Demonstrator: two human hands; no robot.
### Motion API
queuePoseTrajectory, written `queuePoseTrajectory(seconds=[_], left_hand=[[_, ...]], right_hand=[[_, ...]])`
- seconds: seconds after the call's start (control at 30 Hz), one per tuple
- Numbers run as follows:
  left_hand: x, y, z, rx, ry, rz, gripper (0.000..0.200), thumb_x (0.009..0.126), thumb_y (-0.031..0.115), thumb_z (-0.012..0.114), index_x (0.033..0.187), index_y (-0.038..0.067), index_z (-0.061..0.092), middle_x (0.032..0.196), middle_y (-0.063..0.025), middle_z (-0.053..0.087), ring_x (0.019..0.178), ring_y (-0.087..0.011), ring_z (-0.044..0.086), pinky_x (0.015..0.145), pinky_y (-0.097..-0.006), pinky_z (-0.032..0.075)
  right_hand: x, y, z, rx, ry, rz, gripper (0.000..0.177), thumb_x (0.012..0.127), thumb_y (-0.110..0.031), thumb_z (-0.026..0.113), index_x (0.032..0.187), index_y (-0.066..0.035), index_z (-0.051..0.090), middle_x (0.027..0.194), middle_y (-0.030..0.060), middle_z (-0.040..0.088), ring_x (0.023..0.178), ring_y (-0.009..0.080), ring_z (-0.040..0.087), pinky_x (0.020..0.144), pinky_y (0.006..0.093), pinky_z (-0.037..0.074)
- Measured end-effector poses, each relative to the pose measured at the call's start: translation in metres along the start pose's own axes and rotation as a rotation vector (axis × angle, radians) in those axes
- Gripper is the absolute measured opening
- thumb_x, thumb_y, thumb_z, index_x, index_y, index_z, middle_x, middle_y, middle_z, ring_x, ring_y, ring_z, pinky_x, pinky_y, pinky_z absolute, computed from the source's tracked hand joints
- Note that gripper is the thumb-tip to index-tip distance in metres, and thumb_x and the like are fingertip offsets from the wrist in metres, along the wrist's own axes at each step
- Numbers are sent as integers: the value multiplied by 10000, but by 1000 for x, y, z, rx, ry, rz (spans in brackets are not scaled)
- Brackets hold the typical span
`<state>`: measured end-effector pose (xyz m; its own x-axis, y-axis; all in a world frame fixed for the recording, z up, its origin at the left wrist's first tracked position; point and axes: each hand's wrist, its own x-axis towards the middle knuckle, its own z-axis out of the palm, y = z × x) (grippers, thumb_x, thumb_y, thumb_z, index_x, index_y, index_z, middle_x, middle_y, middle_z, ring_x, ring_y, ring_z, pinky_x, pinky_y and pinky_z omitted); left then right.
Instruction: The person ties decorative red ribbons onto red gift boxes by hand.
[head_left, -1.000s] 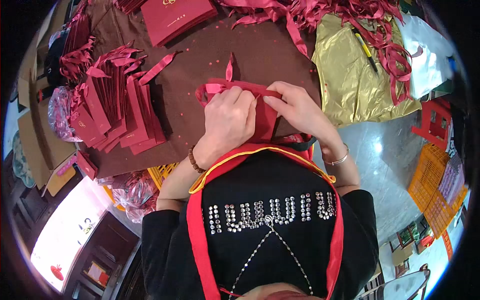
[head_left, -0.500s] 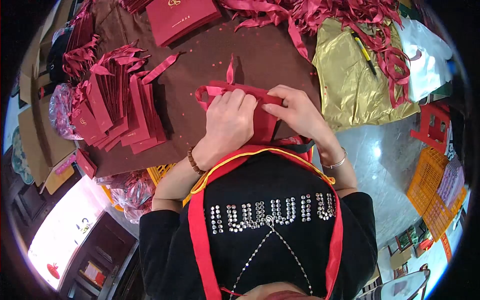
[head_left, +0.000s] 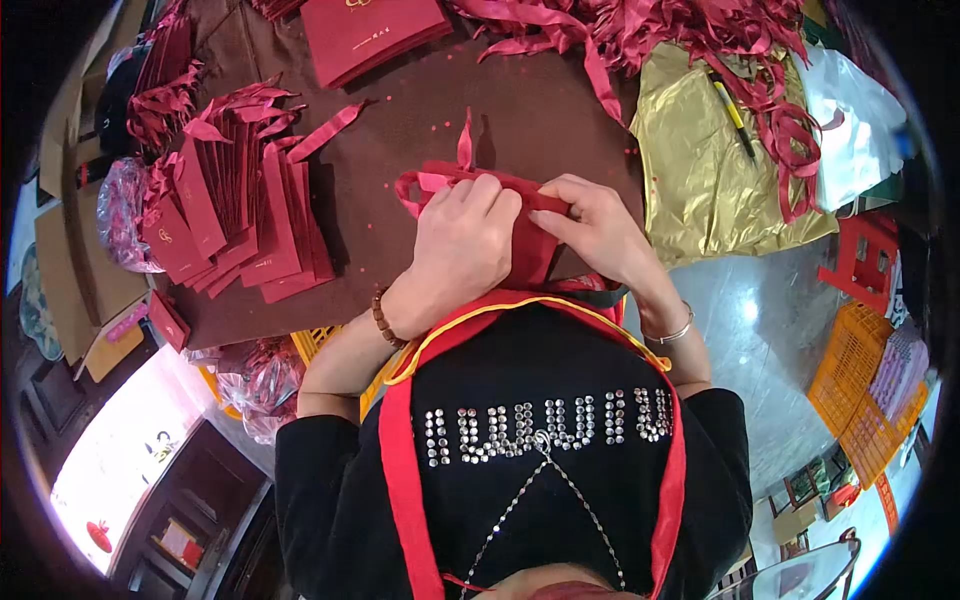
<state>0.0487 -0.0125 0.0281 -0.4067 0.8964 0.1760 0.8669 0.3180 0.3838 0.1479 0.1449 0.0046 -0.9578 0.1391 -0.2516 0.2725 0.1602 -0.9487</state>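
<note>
While both hands (head_left: 462, 235) (head_left: 598, 232) grip a red bag (head_left: 533, 252), red items (head_left: 278, 357) in a clear bag (head_left: 256, 397)

The thumb of the right hand (head_left: 602, 232) now lies slightly lower on the red ribbon-handled bag (head_left: 535, 250), nearer the body, and its index finger bends more. The left hand (head_left: 465, 232) reaches slightly farther right. The view tilts a little, moving the gold-printed red stack (head_left: 375, 38) rightward.

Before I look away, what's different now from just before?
The thumb of the right hand slid slightly towards the person, away from its index finger. Nothing was let go: the left hand helps hold the red bag. The fanned pile stayed put.
</note>
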Motion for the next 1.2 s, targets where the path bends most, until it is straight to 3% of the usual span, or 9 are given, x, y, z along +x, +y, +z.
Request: queuePoseTrajectory(seconds=[0.07, 0.13, 0.5, 0.67, 0.77, 0.83, 1.03, 1.1, 1.2], left_hand=[[1, 0, -2, 14, -12, 17, 54, 765, 83, 588, 786, 58, 545, 742, -95, 494, 659, -267, 551, 583, -369, 446], [2, -1, -3, 28, -24, 35, 52, 759, 80, 581, 785, 56, 543, 739, -93, 491, 656, -265, 550, 580, -367, 446], [-1, 3, 2, 88, 0, 80, 122, 673, 73, 571, 791, 64, 539, 747, -90, 476, 656, -248, 535, 583, -350, 438], [-4, -8, 4, -92, 55, 10, 148, 740, 131, 612, 870, 64, 587, 794, -87, 536, 715, -244, 559, 591, -355, 428], [5, -10, -17, -182, 117, -64, 170, 828, 196, 614, 948, 76, 626, 846, -72, 598, 822, -243, 565, 672, -381, 428], [8, -17, -27, -257, -99, -125, 146, 854, 184, 585, 937, 79, 642, 874, -54, 622, 871, -240, 550, 758, -401, 427], [38, -39, -34, -436, -398, -201, 191, 855, 169, 544, 871, 19, 660, 752, -129, 653, 707, -295, 627, 650, -365, 474], [52, -43, -34, -545, -736, -320, 218, 814, 195, 569, 862, 9, 671, 787, -149, 660, 734, -286, 639, 682, -365, 479], [61, -48, -27, -446, -771, -209, 253, 770, 216, 596, 870, 0, 678, 782, -160, 666, 747, -280, 641, 700, -356, 479]], right_hand=[[1, -3, -1, 14, -13, 8, 186, 830, -82, 617, 974, 37, 617, 876, 47, 579, 722, 88, 524, 619, 241, 423], [1, -3, -2, 26, -32, 20, 214, 811, -93, 605, 975, 46, 605, 915, 160, 602, 840, 274, 593, 757, 333, 455], [-1, -7, -2, 83, -51, -11, 192, 811, -92, 609, 950, 41, 608, 879, 143, 588, 797, 245, 576, 727, 315, 447], [0, -9, -1, -2, -20, -13, 180, 811, -100, 610, 932, 32, 614, 884, 150, 594, 819, 276, 596, 739, 338, 458], [-2, -7, 1, -58, -41, -55, 198, 822, -83, 619, 983, 32, 608, 893, 65, 577, 746, 128, 527, 639, 254, 420], [-2, -6, 5, -141, 30, -133, 200, 826, -100, 627, 981, 24, 611, 887, 98, 582, 744, 179, 551, 645, 276, 430], [-1, -9, 16, -284, 123, -246, 164, 797, -83, 639, 928, 11, 610, 900, 139, 592, 804, 297, 590, 690, 354, 469], [-2, -13, 18, -293, 132, -217, 157, 789, -76, 640, 913, 14, 605, 895, 142, 590, 803, 309, 591, 692, 363, 472], [-4, -16, 21, -311, 160, -186, 150, 778, -69, 644, 890, 18, 595, 882, 145, 587, 792, 321, 591, 690, 371, 476]])
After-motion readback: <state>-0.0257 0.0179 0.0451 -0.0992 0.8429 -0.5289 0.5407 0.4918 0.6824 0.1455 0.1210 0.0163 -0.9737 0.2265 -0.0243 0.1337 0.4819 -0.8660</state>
